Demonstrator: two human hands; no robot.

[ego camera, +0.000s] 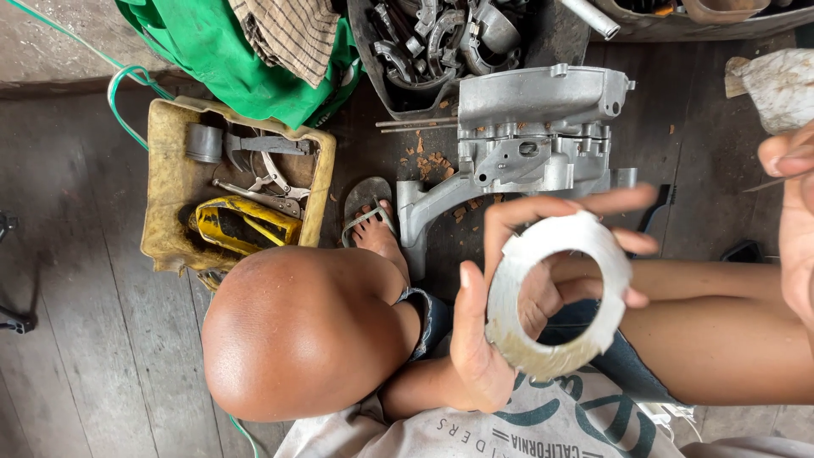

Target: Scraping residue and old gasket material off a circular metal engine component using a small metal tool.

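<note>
- A flat, pale grey ring-shaped plate with a wide round hole and small notches round its rim [555, 297] is being held up in front of the lap, above the knees, by the left hand [492, 305].
- It is being gripped by the rim: the thumb is pressing one edge, and the fingers [585, 203] are curling over the top edge and behind the ring.
- The ring is being judged stiff, thin and fairly light; its dull, dusty face is likely giving good grip, though the edges may be sharp, so a hold across the rim seems best.
- The right hand [793, 212] is being cropped at the frame edge; a thin metal sliver [763, 184] is apparently being pinched.
- A cast grey metal engine casing [534, 127] is lying on the wooden floor [85, 297] just beyond.
</note>
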